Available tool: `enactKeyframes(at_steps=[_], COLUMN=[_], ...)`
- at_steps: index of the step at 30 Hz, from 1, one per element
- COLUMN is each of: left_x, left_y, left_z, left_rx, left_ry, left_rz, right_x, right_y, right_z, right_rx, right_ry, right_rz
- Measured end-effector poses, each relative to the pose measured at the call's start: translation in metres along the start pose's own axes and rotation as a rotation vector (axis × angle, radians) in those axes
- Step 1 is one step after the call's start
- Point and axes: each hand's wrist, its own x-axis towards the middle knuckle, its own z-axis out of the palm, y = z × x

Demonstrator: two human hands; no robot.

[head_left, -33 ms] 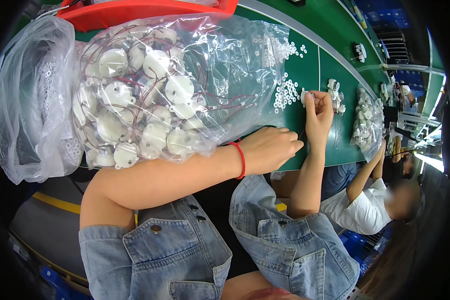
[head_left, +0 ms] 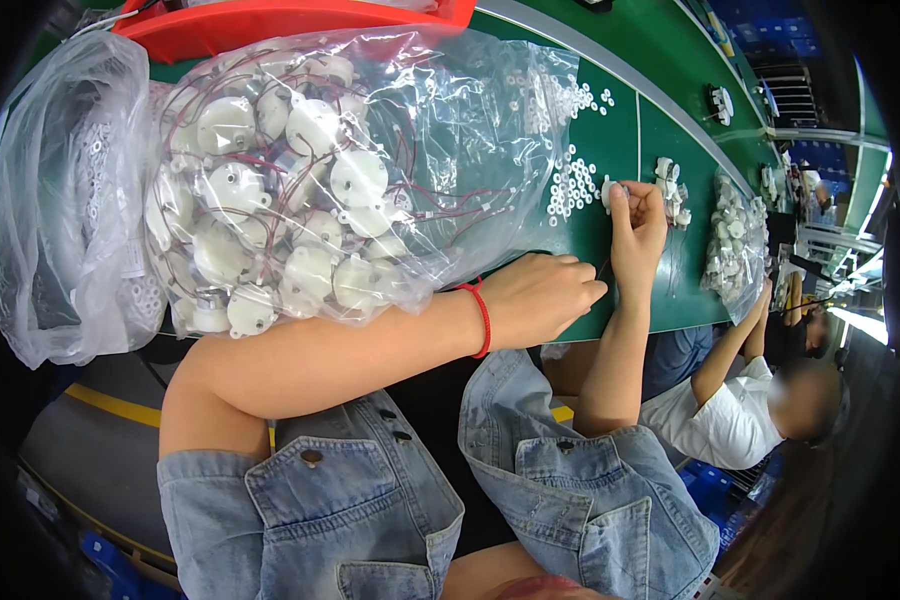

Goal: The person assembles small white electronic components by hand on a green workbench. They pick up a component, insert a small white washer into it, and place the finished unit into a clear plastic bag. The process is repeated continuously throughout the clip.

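Note:
My right hand (head_left: pixel 637 232) pinches a white round plastic part (head_left: pixel 607 194) between thumb and fingers, just above the green table. My left hand (head_left: pixel 542 297) is closed at the table's near edge, its fingers curled down; whatever they hold is hidden. A red cord circles the left wrist. Beside the right hand, small white rings (head_left: pixel 571 188) lie scattered on the tabletop. A large clear plastic bag (head_left: pixel 450 110) lies to the left, with its near edge against my left forearm. Inside it are several white round parts (head_left: pixel 358 178) with thin dark red wires.
Another clear bag (head_left: pixel 35 230) with white rings stands at far left. A red bin (head_left: pixel 300 22) sits behind the big bag. White parts (head_left: pixel 672 190) stand right of my right hand, and a bag of white parts (head_left: pixel 735 235) lies beyond. A co-worker in a white shirt (head_left: pixel 720 420) sits at right.

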Motion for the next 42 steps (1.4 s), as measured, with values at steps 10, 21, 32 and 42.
enactKeyframes(at_steps=[10,21,32,42], left_x=[-0.001,0.0,-0.004,-0.008], left_y=[0.001,0.005,0.005,0.001], left_z=[-0.002,-0.001,-0.009,-0.011], left_rx=[-0.015,-0.018,-0.102,-0.086], left_ry=[0.003,0.011,0.027,-0.013], left_rz=[0.007,0.009,-0.016,0.054], right_x=[-0.001,0.007,-0.007,0.008], right_y=[-0.003,-0.03,-0.026,0.024], right_z=[0.0,-0.007,0.004,-0.048], right_rx=[-0.065,-0.347,-0.31,-0.315], right_ry=[-0.003,-0.185,-0.051,0.636], right_rz=[-0.025,-0.004,-0.08,-0.091])
